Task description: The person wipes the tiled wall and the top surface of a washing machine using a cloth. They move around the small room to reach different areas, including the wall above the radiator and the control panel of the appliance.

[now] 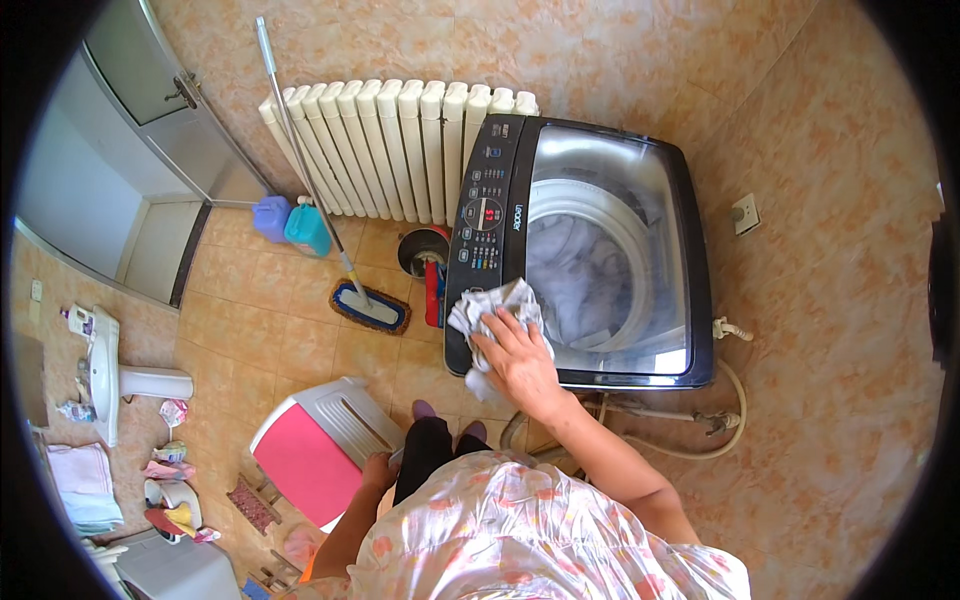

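My right hand (517, 364) presses a crumpled white-and-grey cloth (499, 300) onto the lower end of the control panel (480, 195) of a black Leader top-loading washing machine (697, 262). One end of the cloth hangs over the machine's front edge. Through the shut clear lid (600, 157), pale grey laundry (577, 270) shows in the drum, and red digits are lit on the panel. My left hand (381, 471) is low at my side, beside a white plastic cabinet (349, 412) with a pink top. Its fingers are partly hidden, so its grip is unclear.
A flat mop (367, 304) leans on a white radiator (390, 142). Near it stand purple (271, 217) and teal (307, 229) jugs, a metal pot (420, 251) and a red object (433, 296). A hose (739, 420) loops below the machine. The pedestal sink (105, 375) is at left.
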Demonstrator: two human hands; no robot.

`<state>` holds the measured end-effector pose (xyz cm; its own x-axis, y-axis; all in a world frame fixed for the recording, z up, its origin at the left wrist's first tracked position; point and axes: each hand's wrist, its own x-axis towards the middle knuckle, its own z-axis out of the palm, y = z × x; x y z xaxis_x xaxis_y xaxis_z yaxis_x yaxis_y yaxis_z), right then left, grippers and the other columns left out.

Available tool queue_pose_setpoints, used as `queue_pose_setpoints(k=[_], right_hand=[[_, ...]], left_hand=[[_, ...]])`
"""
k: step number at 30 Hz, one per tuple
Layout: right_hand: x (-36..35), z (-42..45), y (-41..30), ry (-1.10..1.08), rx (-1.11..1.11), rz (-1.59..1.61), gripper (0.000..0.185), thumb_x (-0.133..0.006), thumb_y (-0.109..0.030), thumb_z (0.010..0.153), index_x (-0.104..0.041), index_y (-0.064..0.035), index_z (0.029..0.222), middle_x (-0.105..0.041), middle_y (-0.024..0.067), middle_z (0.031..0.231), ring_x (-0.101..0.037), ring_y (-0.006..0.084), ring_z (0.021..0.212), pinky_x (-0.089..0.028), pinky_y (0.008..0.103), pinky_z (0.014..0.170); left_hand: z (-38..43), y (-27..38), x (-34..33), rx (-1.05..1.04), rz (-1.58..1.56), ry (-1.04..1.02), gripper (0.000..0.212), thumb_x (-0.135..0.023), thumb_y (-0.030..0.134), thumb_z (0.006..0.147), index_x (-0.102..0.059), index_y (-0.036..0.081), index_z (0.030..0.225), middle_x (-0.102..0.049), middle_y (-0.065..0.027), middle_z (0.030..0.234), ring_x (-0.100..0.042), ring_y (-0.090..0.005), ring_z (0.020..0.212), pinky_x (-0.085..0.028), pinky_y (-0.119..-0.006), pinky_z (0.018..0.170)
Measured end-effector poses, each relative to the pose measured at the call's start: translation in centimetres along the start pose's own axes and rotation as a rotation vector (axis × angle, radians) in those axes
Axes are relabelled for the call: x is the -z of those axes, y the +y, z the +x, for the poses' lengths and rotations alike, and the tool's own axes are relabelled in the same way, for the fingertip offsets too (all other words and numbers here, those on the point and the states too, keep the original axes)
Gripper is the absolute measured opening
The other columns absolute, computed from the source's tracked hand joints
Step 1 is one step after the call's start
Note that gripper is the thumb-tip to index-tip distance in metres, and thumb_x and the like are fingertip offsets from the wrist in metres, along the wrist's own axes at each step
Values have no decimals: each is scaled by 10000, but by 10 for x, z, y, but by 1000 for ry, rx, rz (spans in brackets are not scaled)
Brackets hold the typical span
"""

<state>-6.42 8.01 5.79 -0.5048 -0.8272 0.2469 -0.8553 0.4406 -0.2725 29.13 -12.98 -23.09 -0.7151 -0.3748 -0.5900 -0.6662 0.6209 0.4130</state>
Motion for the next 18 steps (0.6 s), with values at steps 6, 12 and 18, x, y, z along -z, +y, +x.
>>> queue_pose_setpoints(k=[6,12,18], right_hand=[[-5,-4,-6,58,-15,-11,518,-733,-151,750,-643,-86,1256,-541,131,1403,-483,312,1348,-411,552,1042],[19,-117,25,217,-176,-184,542,-696,-86,724,-646,-114,1263,-561,153,1356,-583,322,1194,-446,512,977],[66,-184,93,622,-613,-360,447,-592,-51,805,-636,-38,1249,-559,205,1342,-533,402,1235,-396,493,1053]], left_hand=[[39,37,30,-268,102,62,416,-661,305,893,-693,1,1175,-680,-196,1219,-592,-387,1199,-445,-455,1066],[84,118,85,-198,-452,64,393,-613,281,972,-667,-29,1208,-704,-222,1169,-653,-359,1136,-507,-419,969],[93,226,158,-298,-886,65,528,-402,379,1088,-545,-35,1383,-637,-190,1324,-593,-294,1229,-426,-362,1063]])
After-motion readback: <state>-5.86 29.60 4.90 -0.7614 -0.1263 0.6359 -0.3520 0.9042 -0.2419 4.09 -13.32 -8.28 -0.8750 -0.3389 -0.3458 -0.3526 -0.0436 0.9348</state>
